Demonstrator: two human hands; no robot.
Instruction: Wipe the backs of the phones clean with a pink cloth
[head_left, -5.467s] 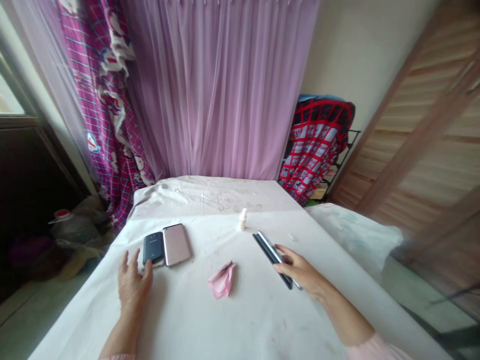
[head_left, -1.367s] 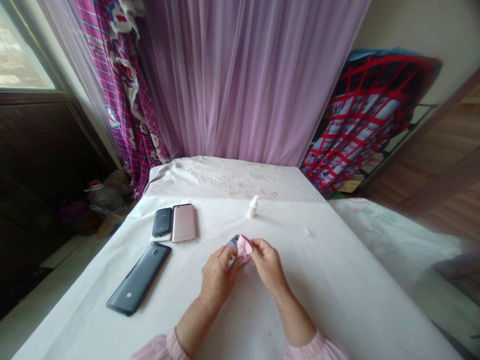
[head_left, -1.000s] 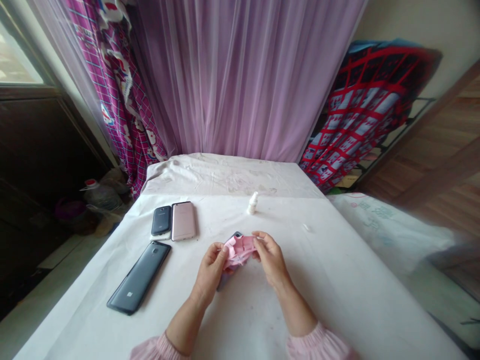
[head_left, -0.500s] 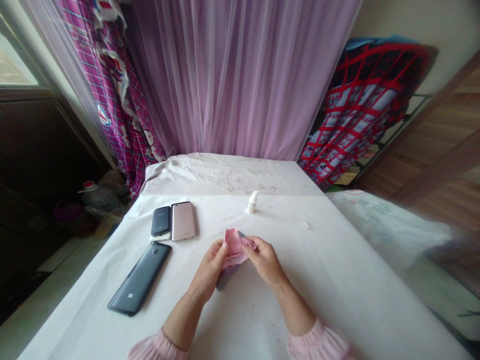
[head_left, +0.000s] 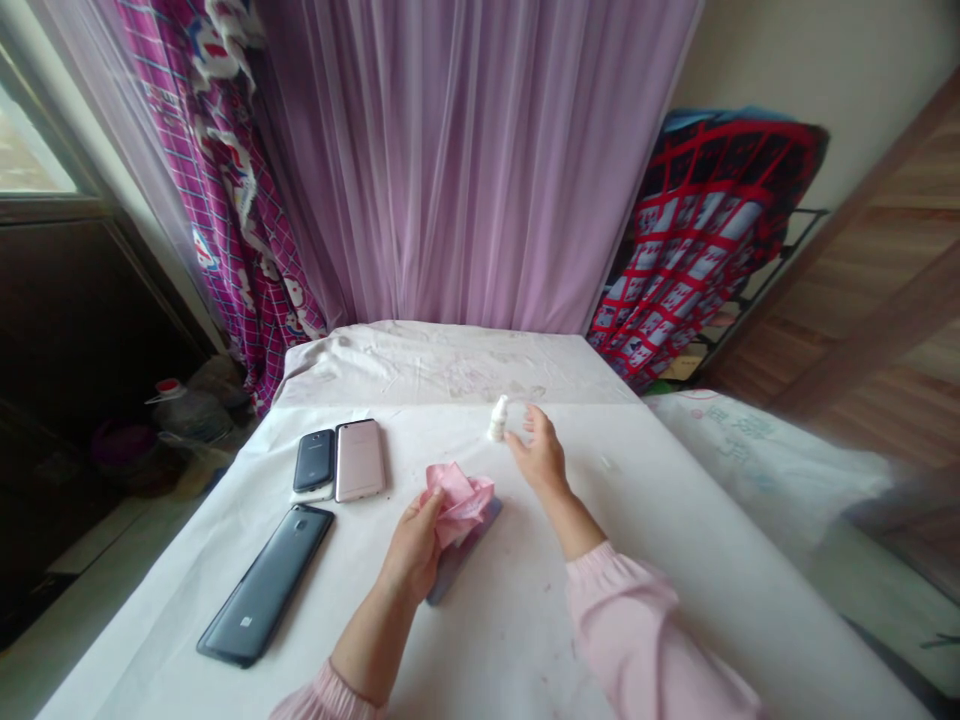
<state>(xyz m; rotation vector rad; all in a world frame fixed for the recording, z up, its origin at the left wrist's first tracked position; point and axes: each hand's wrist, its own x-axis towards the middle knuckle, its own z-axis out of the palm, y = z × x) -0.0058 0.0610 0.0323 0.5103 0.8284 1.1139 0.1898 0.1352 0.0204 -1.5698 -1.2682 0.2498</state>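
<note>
Purple curtain (head_left: 465,170) hangs beyond the far edge of the white-covered counter (head_left: 510,640). Near its middle, the left hand (head_left: 416,540) grips a pink cloth (head_left: 463,502) over a partly hidden phone (head_left: 461,565). Toward the far edge, the right hand (head_left: 540,458), fingers parted, is just beside an upright white bottle (head_left: 498,420); contact is unclear. Near the left edge lie a large dark phone (head_left: 262,590), a small black phone (head_left: 313,460) and a pink phone (head_left: 360,462).

Pink cloth (head_left: 460,506) over a phone (head_left: 465,556), small bottle (head_left: 498,420) beyond

The cloth is crumpled into loose folds and hides the phone's upper part; the phone's uncovered strip is bluish grey and slants across the view. The bottle, white with a narrow top, stands upright on the white table (head_left: 495,660), apart from both.
</note>
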